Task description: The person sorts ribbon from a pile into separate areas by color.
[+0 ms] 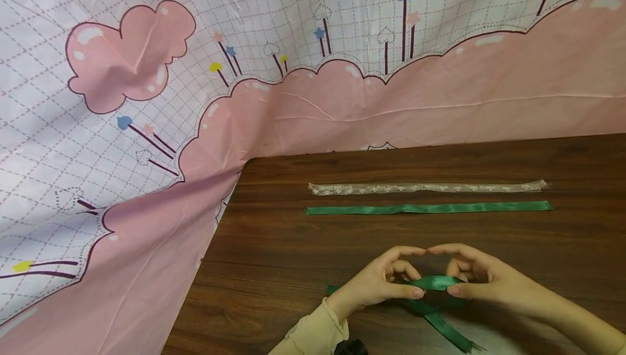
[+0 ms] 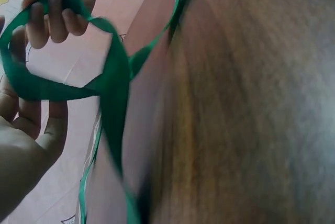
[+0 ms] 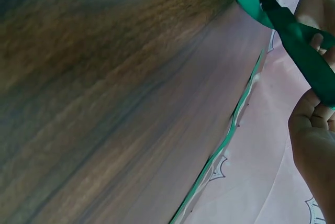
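Observation:
Both hands hold one green satin ribbon (image 1: 437,282) above the near part of the table. My left hand (image 1: 374,280) pinches it between thumb and fingers on the left, and my right hand (image 1: 486,274) pinches it on the right. Their index fingertips come close together above it. In the left wrist view the ribbon (image 2: 114,77) forms a loop around the fingers and crosses itself, with its tails hanging away. One tail with a frayed end slants toward the table's near edge; the other end shows beyond the left wrist.
Behind the hands, a second green ribbon (image 1: 430,209) lies straight across the dark wooden table (image 1: 264,235). Parallel to it lies a sheer whitish ribbon (image 1: 425,188) with printed lettering. A patterned pink and white cloth (image 1: 313,105) borders the table's back and left. A small black object (image 1: 351,347) shows at the bottom edge.

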A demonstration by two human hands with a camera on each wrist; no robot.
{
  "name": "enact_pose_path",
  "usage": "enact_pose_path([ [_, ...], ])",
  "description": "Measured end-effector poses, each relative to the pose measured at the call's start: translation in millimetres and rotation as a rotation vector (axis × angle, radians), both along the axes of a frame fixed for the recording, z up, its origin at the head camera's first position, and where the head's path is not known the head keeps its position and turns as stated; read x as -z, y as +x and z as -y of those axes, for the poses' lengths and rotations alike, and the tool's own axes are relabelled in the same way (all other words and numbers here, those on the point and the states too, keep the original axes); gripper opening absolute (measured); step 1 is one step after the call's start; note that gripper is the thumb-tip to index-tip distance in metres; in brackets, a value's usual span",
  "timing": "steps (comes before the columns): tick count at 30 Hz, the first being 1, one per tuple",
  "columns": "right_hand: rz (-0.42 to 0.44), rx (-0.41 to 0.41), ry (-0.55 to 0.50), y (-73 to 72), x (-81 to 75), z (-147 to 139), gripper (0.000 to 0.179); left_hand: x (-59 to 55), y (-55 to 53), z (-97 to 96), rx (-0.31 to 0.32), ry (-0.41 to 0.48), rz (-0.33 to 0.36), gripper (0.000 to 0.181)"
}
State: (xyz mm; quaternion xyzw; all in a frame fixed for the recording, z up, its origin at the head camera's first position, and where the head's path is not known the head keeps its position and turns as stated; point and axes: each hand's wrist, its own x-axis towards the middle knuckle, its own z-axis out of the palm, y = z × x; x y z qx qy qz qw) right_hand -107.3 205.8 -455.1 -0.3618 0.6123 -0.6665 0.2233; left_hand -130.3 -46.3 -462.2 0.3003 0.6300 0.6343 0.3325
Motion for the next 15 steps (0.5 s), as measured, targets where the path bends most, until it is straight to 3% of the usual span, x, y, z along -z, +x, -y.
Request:
enact_pose_path([
  [7, 0.002, 0.031, 0.054, -0.5, -8.3, -9.6, 0.051, -2.7, -5.4, 5.9, -0.027, -0.013, -0.008, 0.055],
  [15, -0.033, 0.032, 0.037, -4.5, -3.2, -22.7, 0.054, -8.7, -10.9, 21.8, -0.061, -0.019, -0.014, 0.057],
])
